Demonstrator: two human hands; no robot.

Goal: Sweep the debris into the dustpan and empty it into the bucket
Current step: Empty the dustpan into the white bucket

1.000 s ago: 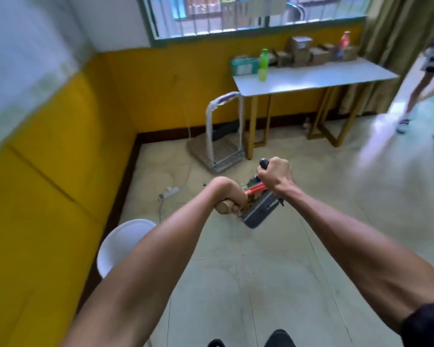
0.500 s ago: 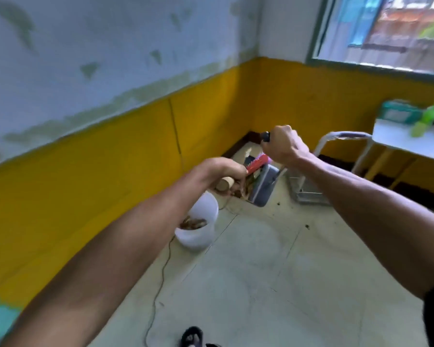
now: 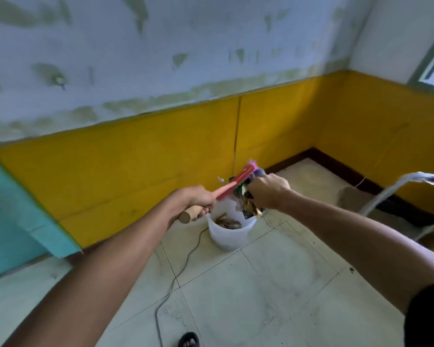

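A white bucket [image 3: 229, 235] stands on the tiled floor by the yellow wall, with brown scraps inside. My left hand [image 3: 194, 202] grips the wooden handle of a red brush [image 3: 232, 184], whose head lies against the dustpan. My right hand [image 3: 267, 192] holds the dark dustpan [image 3: 254, 211] tilted steeply over the bucket's rim. Mixed debris [image 3: 244, 204] slides off the pan's lip right above the bucket. Most of the dustpan is hidden behind my right hand.
A grey cable [image 3: 172, 284] runs across the floor from the bucket toward me. A folded trolley with a wrapped handle [image 3: 396, 186] stands at the right. A teal panel [image 3: 13, 214] leans at the left. My shoe tip [image 3: 188, 340] shows at the bottom.
I have turned left toward the wall and come closer to the bucket. Both hands carried brush and dustpan over it, and the pan is now tipped with debris falling.
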